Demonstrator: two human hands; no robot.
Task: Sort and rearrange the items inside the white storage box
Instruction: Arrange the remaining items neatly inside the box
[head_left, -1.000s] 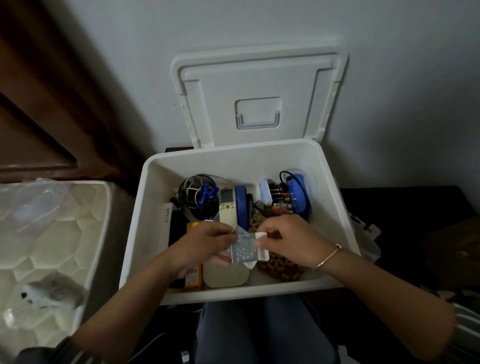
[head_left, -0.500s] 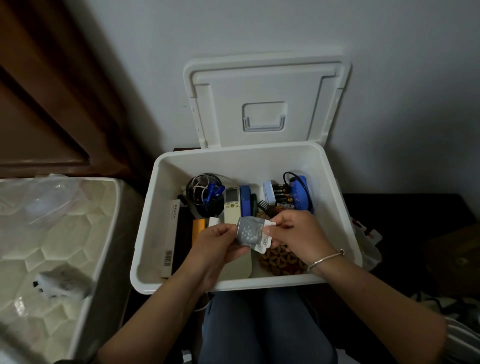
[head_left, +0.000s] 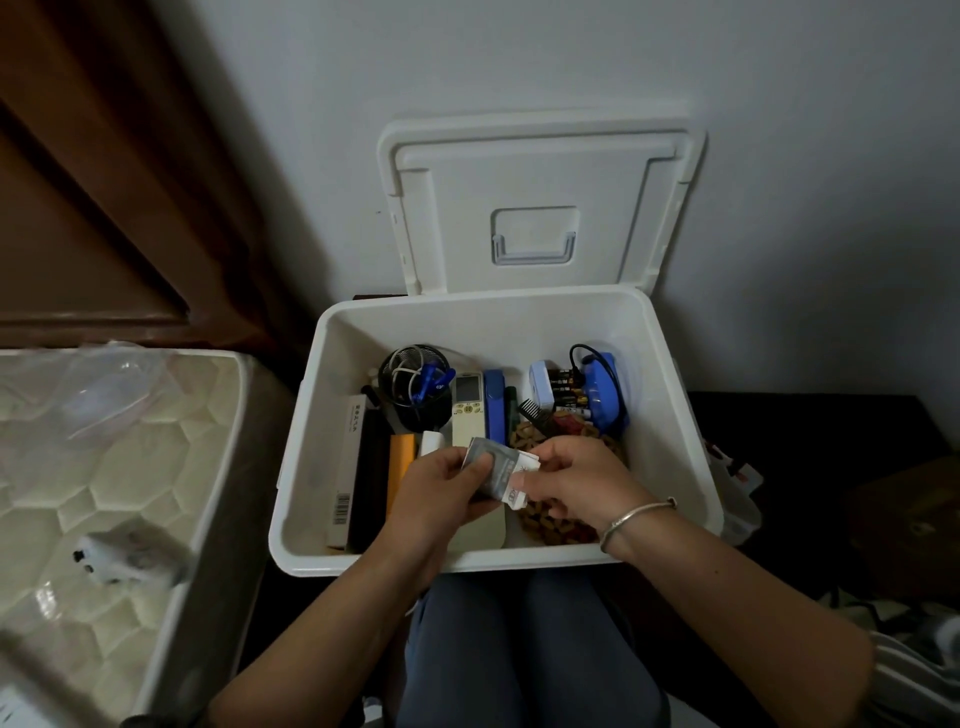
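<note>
Against a grey wall, over the open white box (head_left: 519, 322), I am holding a foil packet (head_left: 496, 470), left hand (head_left: 441, 493) and right hand (head_left: 571, 478) fingers pinching opposite edges. It is looking light, thin and crinkly, so I am judging the edges the safest hold.

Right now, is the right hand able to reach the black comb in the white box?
Probably yes. The black comb lies uncovered just beyond the right hand, nothing between them; but that hand pinches a small packet with the left hand.
</note>
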